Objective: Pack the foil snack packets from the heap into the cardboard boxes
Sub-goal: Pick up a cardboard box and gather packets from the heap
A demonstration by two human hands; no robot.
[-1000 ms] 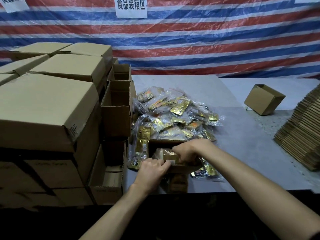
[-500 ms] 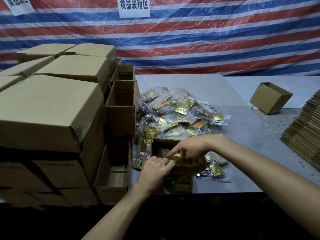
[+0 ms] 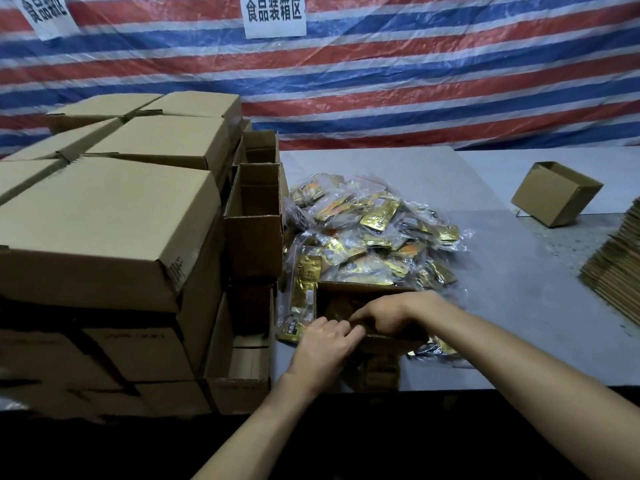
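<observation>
Brown cardboard at far left: a stack of closed brown cardboard cartons, piled several high. Just right of them, a column of open-topped brown cardboard boxes stands at the edge of the grey tabletop.

Next over is the heap of gold foil snack packets in clear bags, lying on the tabletop against those open boxes. At its near side sits a small open brown cardboard box, gold packets dimly visible inside.

My left hand is at the near left corner of that box, fingers curled over its rim and holding it. My right hand reaches down into the box, fingers bent and hidden; I cannot tell whether it holds a packet.

Far right: a tipped open brown cardboard box on its side, then a stack of flattened cardboard sheets. Behind all, a red, white and blue striped tarp.
</observation>
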